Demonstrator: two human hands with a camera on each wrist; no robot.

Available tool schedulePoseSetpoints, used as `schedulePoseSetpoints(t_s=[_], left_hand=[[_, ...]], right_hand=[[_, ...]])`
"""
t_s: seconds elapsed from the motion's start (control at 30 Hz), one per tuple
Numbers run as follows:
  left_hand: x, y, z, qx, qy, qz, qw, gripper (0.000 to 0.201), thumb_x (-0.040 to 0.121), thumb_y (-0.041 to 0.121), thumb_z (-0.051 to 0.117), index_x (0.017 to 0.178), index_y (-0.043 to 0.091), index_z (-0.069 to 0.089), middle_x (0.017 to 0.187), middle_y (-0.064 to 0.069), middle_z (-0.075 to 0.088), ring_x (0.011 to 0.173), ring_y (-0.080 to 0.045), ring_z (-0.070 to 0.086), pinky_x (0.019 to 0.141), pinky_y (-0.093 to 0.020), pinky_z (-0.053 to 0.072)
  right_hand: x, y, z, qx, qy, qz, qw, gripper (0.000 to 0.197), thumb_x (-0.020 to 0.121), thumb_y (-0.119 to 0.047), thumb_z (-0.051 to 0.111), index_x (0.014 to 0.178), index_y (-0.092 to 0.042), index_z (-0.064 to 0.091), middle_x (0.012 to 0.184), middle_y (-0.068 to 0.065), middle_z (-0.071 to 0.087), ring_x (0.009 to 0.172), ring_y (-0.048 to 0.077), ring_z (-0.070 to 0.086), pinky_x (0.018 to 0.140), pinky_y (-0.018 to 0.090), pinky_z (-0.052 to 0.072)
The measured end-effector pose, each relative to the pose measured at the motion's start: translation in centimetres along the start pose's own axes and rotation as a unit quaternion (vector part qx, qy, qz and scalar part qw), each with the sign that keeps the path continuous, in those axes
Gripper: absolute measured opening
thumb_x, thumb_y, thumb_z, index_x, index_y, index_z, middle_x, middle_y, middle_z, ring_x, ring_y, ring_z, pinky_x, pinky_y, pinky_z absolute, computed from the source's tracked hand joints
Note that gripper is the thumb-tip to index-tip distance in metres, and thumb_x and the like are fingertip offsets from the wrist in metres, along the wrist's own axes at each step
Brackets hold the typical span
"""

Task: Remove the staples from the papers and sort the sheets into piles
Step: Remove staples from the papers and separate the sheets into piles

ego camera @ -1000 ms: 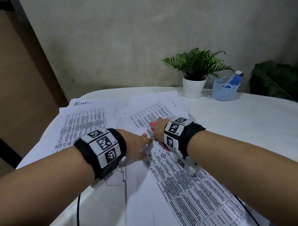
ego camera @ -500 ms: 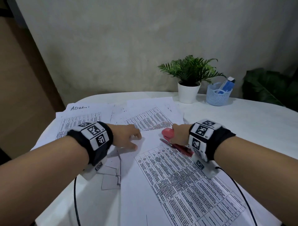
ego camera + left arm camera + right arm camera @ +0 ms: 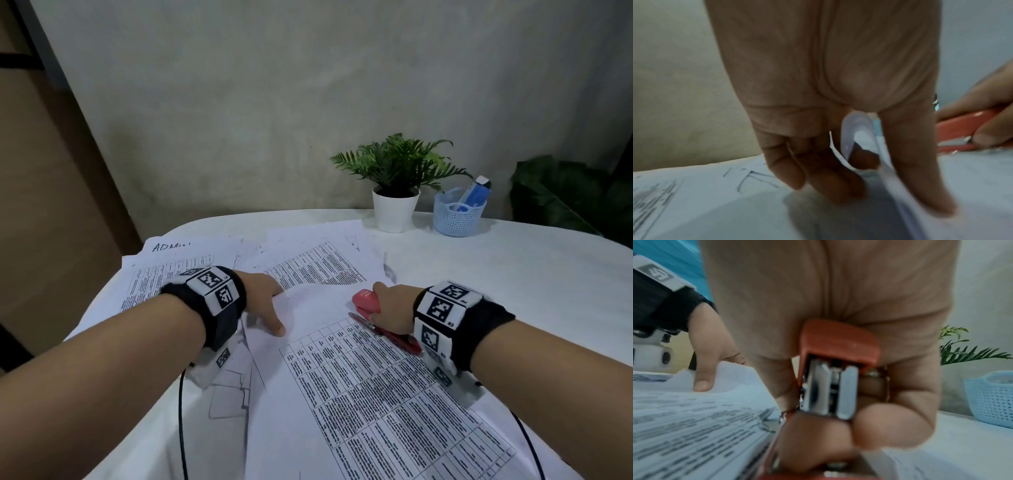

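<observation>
A printed sheet with a table [image 3: 376,394] lies in front of me on other papers. My left hand [image 3: 275,310] is at its upper left corner. In the left wrist view the sheet's edge [image 3: 857,129] curls up between the thumb and the fingers of the left hand [image 3: 869,178], which pinch it. My right hand [image 3: 387,308] grips a red stapler [image 3: 368,301] at the sheet's upper right edge, and the stapler's metal end [image 3: 830,386] shows between the fingers. A pile headed "ADMIN" [image 3: 171,270] lies at the left, another printed pile [image 3: 318,263] behind.
A potted fern in a white pot [image 3: 395,209] and a light blue basket [image 3: 457,216] with a blue item stand at the back of the white table [image 3: 513,291]. Black cables [image 3: 181,428] hang from both wrists. Dark leaves [image 3: 565,195] lie beyond the table at the right.
My hands have drawn apart. The left hand moved left with the sheet's corner, and the right hand moved right with the stapler. The view has tilted up.
</observation>
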State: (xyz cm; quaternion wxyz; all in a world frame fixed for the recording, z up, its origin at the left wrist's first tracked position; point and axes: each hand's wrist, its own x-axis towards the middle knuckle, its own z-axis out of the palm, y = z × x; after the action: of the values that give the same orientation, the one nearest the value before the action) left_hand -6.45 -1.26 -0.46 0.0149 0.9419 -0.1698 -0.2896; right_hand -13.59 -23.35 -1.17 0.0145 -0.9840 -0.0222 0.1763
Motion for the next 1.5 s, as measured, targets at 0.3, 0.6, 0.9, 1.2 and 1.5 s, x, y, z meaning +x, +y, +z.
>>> schedulePoseSetpoints(t_s=[0.3,0.6,0.9,1.2,1.5], left_hand=[[-7.6,0.4,2.5,-0.158,-0.076,0.111,0.978,0.073,0.066,0.069,0.067,0.121,0.022,0.056,0.117,0.000,0.068,0.106,-0.024,0.065,0.095,-0.031,0.050],[-10.6,3.5,8.9,-0.146,0.057,0.102,0.982,0.020,0.086,0.023,0.063,0.099,0.035,0.054,0.095,0.019,0.063,0.085,-0.001,0.060,0.075,-0.018,0.048],[-12.7,-1.3,3.6,-0.220,0.314,-0.063,0.921,0.025,0.086,0.021,0.058,0.110,0.022,0.063,0.102,0.004,0.060,0.094,-0.015,0.052,0.079,-0.023,0.041],[-10.0,-14.9,-2.8,-0.218,0.389,-0.232,0.865,0.023,0.088,0.005,0.054,0.110,0.004,0.056,0.113,-0.019,0.060,0.097,-0.030,0.054,0.080,-0.032,0.038],[-4.2,-18.6,-1.8,-0.150,0.337,-0.313,0.875,0.029,0.091,0.001,0.046,0.119,-0.004,0.052,0.120,-0.024,0.057,0.110,-0.037,0.055,0.088,-0.039,0.044]], right_hand=[[-1.2,-0.4,-0.1,-0.029,0.025,-0.016,0.999,0.040,0.098,-0.036,0.031,0.124,-0.007,0.037,0.123,0.012,0.052,0.110,0.028,0.055,0.098,0.044,0.042],[-2.2,-0.7,0.3,-0.032,0.047,0.001,0.998,0.039,0.096,-0.038,0.037,0.121,-0.009,0.038,0.122,0.011,0.051,0.114,0.028,0.053,0.096,0.044,0.045],[-1.7,-0.9,-0.8,0.049,0.090,0.018,0.995,0.042,0.091,-0.034,0.049,0.121,-0.006,0.038,0.117,0.015,0.056,0.104,0.029,0.056,0.075,0.029,0.037],[-0.6,-1.7,-1.0,0.037,0.065,0.000,0.997,0.042,0.093,-0.035,0.047,0.123,-0.007,0.038,0.110,0.009,0.058,0.083,0.020,0.048,0.073,0.026,0.037],[0.2,-2.0,-0.3,0.028,0.021,0.007,0.999,0.041,0.095,-0.032,0.043,0.127,-0.007,0.036,0.123,0.008,0.055,0.090,0.019,0.047,0.079,0.025,0.033]])
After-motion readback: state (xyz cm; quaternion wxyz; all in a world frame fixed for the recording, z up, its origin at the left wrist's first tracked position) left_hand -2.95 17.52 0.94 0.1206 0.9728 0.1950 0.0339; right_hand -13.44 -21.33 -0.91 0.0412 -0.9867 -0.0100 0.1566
